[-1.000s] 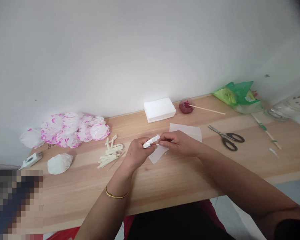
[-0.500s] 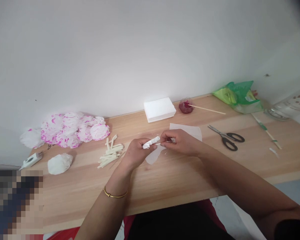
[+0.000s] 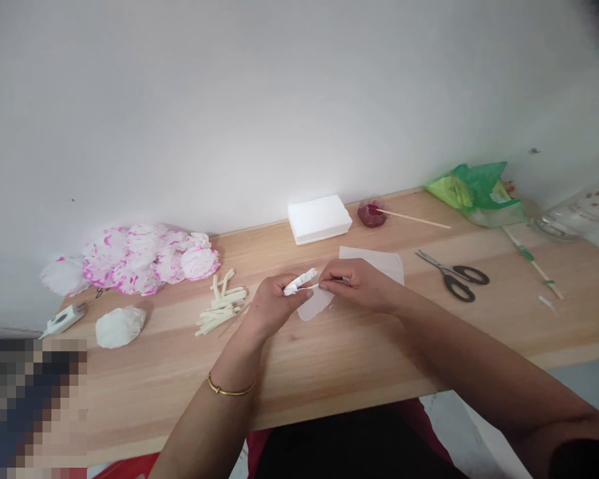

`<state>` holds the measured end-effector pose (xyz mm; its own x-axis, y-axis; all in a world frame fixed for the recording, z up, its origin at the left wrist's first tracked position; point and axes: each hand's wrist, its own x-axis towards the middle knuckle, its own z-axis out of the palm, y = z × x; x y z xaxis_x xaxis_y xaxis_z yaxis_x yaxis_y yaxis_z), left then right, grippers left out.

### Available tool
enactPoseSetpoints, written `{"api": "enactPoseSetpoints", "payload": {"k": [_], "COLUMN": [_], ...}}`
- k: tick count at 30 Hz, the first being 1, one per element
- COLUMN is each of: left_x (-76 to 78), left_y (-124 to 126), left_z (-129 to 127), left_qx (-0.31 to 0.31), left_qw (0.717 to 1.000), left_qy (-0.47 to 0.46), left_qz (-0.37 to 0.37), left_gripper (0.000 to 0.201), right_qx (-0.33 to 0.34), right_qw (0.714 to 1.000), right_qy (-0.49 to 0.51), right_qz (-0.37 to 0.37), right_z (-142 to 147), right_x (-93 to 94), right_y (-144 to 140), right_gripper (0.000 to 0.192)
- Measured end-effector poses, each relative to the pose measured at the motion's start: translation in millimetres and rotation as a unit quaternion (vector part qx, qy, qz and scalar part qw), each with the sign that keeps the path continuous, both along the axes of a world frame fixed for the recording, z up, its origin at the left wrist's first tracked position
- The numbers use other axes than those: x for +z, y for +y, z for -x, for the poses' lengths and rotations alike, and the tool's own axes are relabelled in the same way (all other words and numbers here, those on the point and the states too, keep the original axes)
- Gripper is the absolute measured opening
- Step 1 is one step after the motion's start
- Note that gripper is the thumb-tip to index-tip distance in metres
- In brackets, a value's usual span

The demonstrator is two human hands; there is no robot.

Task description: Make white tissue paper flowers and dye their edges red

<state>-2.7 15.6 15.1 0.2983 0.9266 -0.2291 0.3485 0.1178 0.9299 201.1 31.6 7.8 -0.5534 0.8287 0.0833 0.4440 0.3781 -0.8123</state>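
Note:
Folded white tissue paper is pinched between the thumb and fingers of my left hand. My right hand, closed in a pinch just to its right, grips a thin white strand that runs to the folded tissue. The strand's far end is hidden by my fingers. Beneath my hands is a thin translucent white piece. A larger thin white sheet lies partly under my right hand and forearm.
Pale short sticks and a white wrapped ball are at left, below pink-edged paper flowers. Behind stand a white tissue stack and a cup of dark red liquid. Scissors and a green bag are at right.
The translucent piece under my hands has shifted slightly right and up. My right fingers have turned a little at the strand; both hands keep their hold.

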Motion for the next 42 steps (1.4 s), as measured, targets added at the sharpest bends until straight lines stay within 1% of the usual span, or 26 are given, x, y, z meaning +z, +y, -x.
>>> {"api": "enactPoseSetpoints", "payload": {"k": [3,6,9,12,14,16,18,21,23,27,29,31,33,35,38,42], "left_x": [0.1,-0.1,0.4,1.1,1.0,0.3,-0.8,-2.4,-3.1,-3.5,-3.6,-3.9,-4.7,-5.8,-7.2,-6.6], "left_y": [-0.6,-1.2,-1.4,-1.6,-1.8,-1.9,-1.7,-1.4,-1.2,-1.3,-1.5,-1.5,-1.3,-1.2,-1.3,-1.8], "left_z": [0.6,0.6,0.1,-0.4,-0.4,-0.2,0.3,1.4,2.0,2.1,1.7,1.2,0.8,0.5,0.3,0.4], "left_qx": [0.001,0.004,0.008,0.018,0.023,0.023,0.02,0.013,0.007,0.005,0.014,0.017,0.016,0.015,0.017,0.018], "left_qw": [1.0,1.0,1.0,1.0,1.0,1.0,1.0,1.0,1.0,1.0,1.0,0.999,0.999,0.999,0.999,0.999], "left_qy": [0.004,0.004,-0.012,-0.01,-0.002,-0.003,-0.006,-0.008,-0.01,-0.001,0.011,0.015,0.012,0.01,0.011,0.012], "left_qz": [0.005,0.007,0.007,0.001,-0.003,-0.006,-0.005,-0.003,-0.008,-0.017,-0.02,-0.024,-0.028,-0.032,-0.027,-0.03], "left_gripper": [0.028,0.031,0.029,0.026,0.026,0.026,0.026,0.027,0.027,0.026,0.026,0.026,0.026,0.026,0.027,0.028], "right_qx": [-0.021,-0.019,-0.017,-0.027,-0.012,0.022,0.04,0.011,-0.01,-0.022,-0.014,0.013,0.046,0.058,0.035,0.006], "right_qw": [1.0,0.999,0.998,0.999,0.999,1.0,0.999,0.999,1.0,0.999,0.999,0.999,0.999,0.997,0.997,0.999], "right_qy": [0.021,0.039,0.048,0.035,0.031,0.022,0.005,-0.005,-0.001,0.013,0.021,0.024,0.013,-0.008,-0.017,0.025], "right_qz": [0.002,-0.016,-0.031,-0.026,-0.011,0.0,-0.008,-0.029,-0.029,-0.026,-0.024,-0.02,-0.023,-0.039,-0.061,-0.042], "right_z": [0.1,-0.1,-0.4,-0.4,-0.2,0.0,0.4,1.3,1.7,1.3,0.9,0.9,1.3,1.9,2.1,2.0], "right_x": [1.1,0.8,0.1,0.3,0.6,0.8,1.0,1.4,1.5,-0.2,-1.7,-2.8,-3.4,-3.7,-3.8,-4.0], "right_y": [-0.5,0.3,1.1,0.9,0.6,0.7,1.1,1.4,1.1,0.4,0.4,0.8,1.6,2.2,2.3,1.7], "right_gripper": [0.018,0.017,0.017,0.016,0.019,0.02,0.021,0.018,0.013,0.01,0.016,0.025,0.024,0.028,0.026,0.016]}}
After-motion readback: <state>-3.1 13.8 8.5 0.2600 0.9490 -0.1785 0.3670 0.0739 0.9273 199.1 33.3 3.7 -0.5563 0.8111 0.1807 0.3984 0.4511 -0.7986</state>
